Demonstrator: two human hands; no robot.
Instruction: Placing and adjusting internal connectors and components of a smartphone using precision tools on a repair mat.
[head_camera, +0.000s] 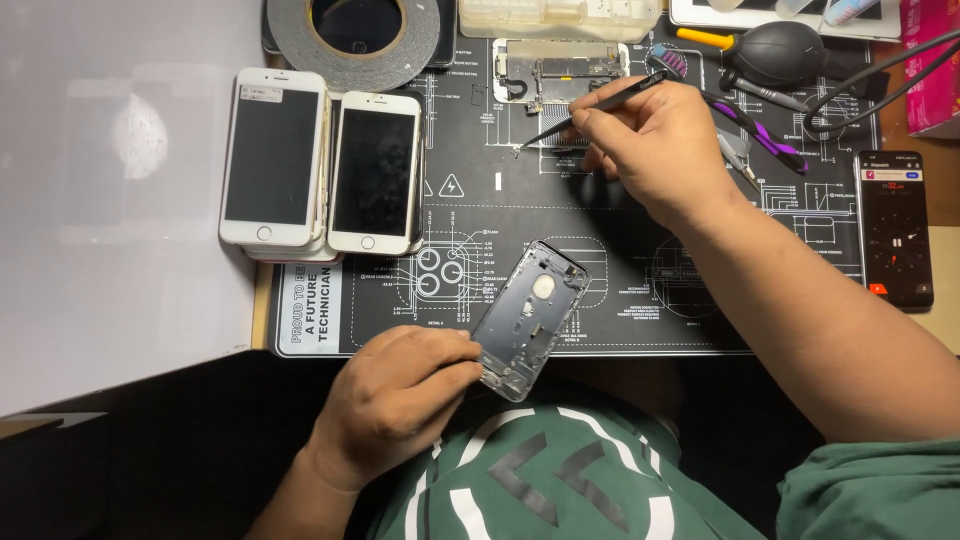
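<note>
On the black repair mat (620, 320), in the head view, the left hand (400, 395) pinches the lower edge of an emptied grey phone housing (530, 318), tilted near the body. The right hand (655, 140) has its fingers pressed around black tweezers (590, 110), tips at a tiny part beside the opened phone board (560, 70). I judge small parts are being moved; the next move needs a steady, precise pick. The part itself is too small to identify.

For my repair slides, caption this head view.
Left hand holds a grey phone housing; right hand points tweezers.
</note>
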